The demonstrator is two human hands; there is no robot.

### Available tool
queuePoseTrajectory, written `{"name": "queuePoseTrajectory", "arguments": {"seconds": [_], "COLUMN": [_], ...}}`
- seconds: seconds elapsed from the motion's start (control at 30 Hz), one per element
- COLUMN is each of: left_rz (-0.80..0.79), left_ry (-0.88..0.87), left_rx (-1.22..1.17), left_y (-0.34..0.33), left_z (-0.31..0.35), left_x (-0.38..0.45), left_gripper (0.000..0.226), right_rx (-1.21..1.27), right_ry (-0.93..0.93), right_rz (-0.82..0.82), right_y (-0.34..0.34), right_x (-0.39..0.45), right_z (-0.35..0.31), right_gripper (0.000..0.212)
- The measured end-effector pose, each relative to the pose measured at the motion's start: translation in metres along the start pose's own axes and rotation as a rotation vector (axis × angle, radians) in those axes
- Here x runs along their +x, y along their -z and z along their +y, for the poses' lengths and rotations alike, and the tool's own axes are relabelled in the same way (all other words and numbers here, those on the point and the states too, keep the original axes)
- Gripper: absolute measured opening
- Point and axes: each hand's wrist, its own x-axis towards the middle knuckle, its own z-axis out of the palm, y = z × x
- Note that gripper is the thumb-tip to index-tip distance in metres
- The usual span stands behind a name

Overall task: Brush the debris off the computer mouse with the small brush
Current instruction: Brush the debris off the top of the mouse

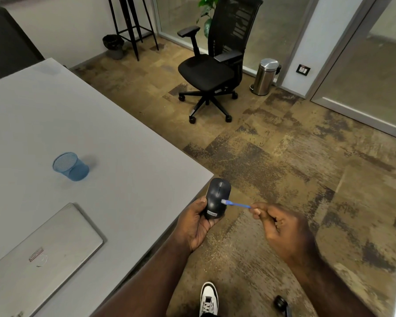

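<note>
Brushing looks underway: the left hand (196, 225) grips the mouse (217, 197) while right hand (281, 227) fingers pinch the brush (237, 204), its tip touching the mouse's top.

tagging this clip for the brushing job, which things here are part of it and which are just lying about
In the job:
- mouse, held in the left hand past the table's corner
- small brush, pinched by the right hand, its tip on the mouse

Lying about:
- closed laptop and blue mesh cup on the table
- office chair
- steel bin
</note>
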Motion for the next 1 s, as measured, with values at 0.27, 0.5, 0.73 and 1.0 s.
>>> {"name": "queuePoseTrajectory", "arguments": {"seconds": [0.27,0.5,0.73,1.0], "left_rz": [0.037,0.004,-0.052,-0.105], "left_ry": [-0.027,0.006,0.028,0.059], "left_rx": [-0.004,-0.066,-0.083,-0.053], "left_y": [-0.004,-0.009,-0.011,-0.007], "left_z": [-0.002,-0.004,-0.007,-0.006], "left_x": [0.0,-0.001,-0.002,-0.006], "left_gripper": [0.032,0.027,0.026,0.031], "right_rx": [0.003,-0.089,-0.064,-0.135], "right_ry": [0.027,-0.16,-0.062,-0.041], "right_rz": [-0.174,0.089,0.057,0.164], "right_y": [-0.008,-0.003,-0.004,0.001], "right_x": [-0.015,-0.008,-0.01,0.011], "right_z": [-0.005,-0.006,-0.012,-0.006], "right_gripper": [0.017,0.02,0.021,0.021]}}
